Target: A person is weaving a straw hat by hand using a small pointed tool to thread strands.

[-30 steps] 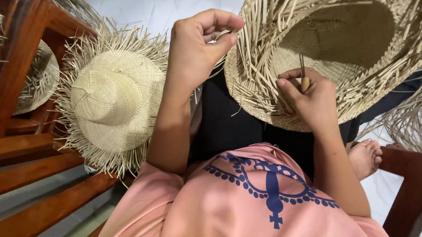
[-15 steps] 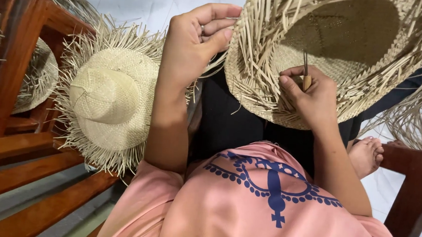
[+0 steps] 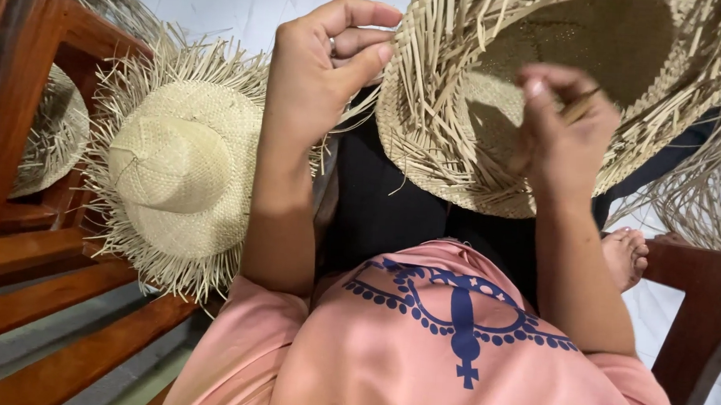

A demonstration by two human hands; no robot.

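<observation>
A single head-worn camera looks steeply down, close over the person's chest, lap and raised hands, toward the white floor (image 3: 222, 2).

A straw hat (image 3: 550, 97) sits upturned over the person's lap on the right, with the left hand (image 3: 323, 67) at its left rim and the right hand (image 3: 561, 131) against its near side. A second hat (image 3: 183, 171) lies to the left on a wooden bench (image 3: 31, 266), and a third hat (image 3: 48, 133) lies further left behind the bench arm (image 3: 18, 65). A bare foot (image 3: 624, 254) shows to the right, beneath the first hat.
</observation>
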